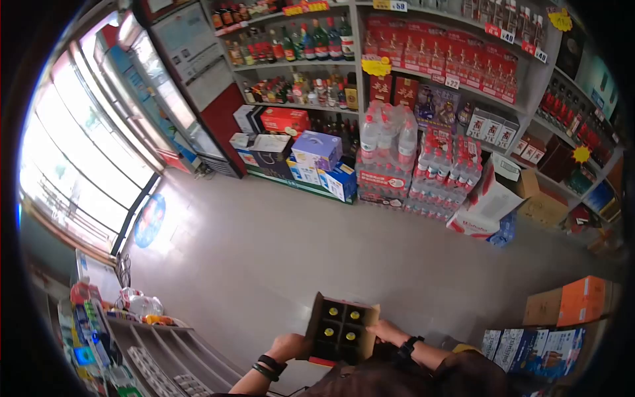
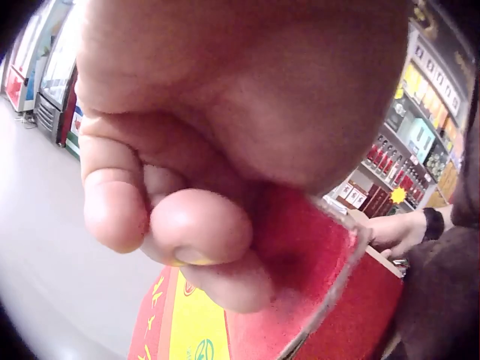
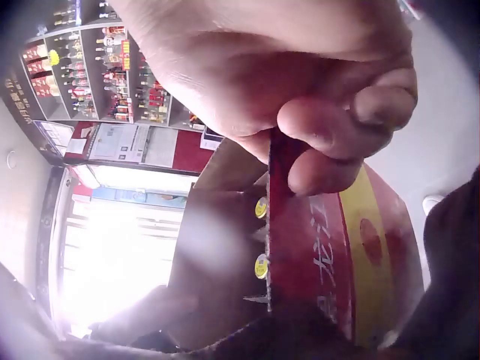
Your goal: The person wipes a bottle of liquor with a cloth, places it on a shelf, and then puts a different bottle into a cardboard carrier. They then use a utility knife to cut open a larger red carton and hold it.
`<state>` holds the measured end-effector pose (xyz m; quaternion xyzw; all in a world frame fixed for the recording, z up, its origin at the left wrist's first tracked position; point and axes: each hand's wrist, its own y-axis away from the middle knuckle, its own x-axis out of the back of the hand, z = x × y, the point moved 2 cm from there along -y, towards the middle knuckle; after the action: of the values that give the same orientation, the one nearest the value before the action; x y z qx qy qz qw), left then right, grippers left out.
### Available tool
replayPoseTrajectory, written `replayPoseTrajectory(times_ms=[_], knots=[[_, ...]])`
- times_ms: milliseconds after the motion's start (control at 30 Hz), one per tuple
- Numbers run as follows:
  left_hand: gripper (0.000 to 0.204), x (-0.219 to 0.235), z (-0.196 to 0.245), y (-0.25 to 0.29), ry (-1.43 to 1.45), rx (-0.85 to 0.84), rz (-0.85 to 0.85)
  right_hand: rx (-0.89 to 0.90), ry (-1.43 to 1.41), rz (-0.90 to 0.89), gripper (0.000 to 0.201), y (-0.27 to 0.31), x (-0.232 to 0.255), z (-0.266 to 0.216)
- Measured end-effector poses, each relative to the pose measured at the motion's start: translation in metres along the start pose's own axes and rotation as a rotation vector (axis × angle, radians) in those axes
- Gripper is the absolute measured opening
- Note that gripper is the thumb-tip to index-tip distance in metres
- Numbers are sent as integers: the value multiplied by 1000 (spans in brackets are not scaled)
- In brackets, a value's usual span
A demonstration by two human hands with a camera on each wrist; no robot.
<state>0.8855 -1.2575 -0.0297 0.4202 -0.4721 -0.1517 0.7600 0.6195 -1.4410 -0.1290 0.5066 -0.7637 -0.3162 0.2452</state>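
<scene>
A red and yellow cardboard box [image 1: 315, 323] stands open at the top, close in front of the person's body in the head view. Inside, dividers separate several bottles with yellow caps [image 1: 333, 311]. The left hand [image 1: 289, 346] grips the box's left side; in the left wrist view its fingers [image 2: 199, 225] curl against a red flap [image 2: 300, 270]. On the opposite side, the right hand [image 1: 389, 332] pinches the upper edge of the wall, and the right wrist view shows its curled fingers [image 3: 330, 131] over the printed red side [image 3: 315, 255]. The bottles' bodies are hidden.
Grey floor [image 1: 264, 245] lies beyond the box. Shelves of bottles [image 1: 317, 43] line the far wall, with packs of bottled water [image 1: 387, 149] and cartons [image 1: 317, 149] below. A slatted rack [image 1: 198, 351] is at left, orange and blue boxes [image 1: 582, 301] at right.
</scene>
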Motion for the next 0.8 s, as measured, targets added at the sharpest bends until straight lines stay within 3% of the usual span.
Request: replayPoseTrajectory(times_ms=[67,100,167,200,233,267,367,500,667,733,800], knots=[[61,43,-10,-23,36,51,-67,69,73,0,38,-18,22,-47],[57,64,-17,-31,70,71,10,109,105,11,39,-34,32,-64],[54,103,-30,-55,-82,-23,13,141,57,33,41,-48,54,-115],[53,124,-34,-66,-39,20,31,122,270,19,42,-85,63,-106],[51,156,-33,-71,0,66,47,54,140,39,43,-95,75,-130],[50,180,-33,-80,-4,66,98,197,220,75,45,-110,87,-146],[45,234,-52,-132,-59,27,157,87,193,105,42,-172,122,-180],[34,317,-65,-193,-10,-103,222,75,85,171,38,-211,164,-239],[35,409,-76,-287,-63,-244,295,-14,-53,302,35,-257,220,-304],[36,444,-77,-320,-56,-342,328,38,-110,343,36,-268,242,-327],[37,482,-70,-348,-103,-358,266,14,-146,385,38,-287,260,-333]])
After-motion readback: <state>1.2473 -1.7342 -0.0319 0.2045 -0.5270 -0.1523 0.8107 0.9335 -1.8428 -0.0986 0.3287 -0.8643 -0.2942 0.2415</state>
